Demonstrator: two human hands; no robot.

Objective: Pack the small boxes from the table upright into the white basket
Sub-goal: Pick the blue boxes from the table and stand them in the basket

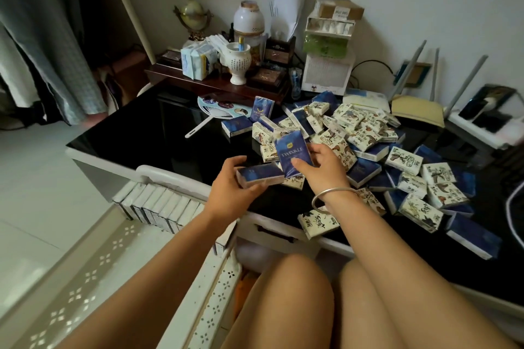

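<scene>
My left hand grips a blue small box lying on its side, just above the table's near edge. My right hand holds a second blue box marked TWINKLE, tilted upright above the pile. A heap of small blue and cream printed boxes covers the right half of the black table. The white basket with cut-out sides sits low at the left, below the table edge. A row of several boxes stands upright at its far end.
A hand fan lies on the table behind the pile. A dark wooden shelf at the back carries vases, jars and tissue packs. Stacked cartons and a router with antennas stand at the back right. My knees are under the table's near edge.
</scene>
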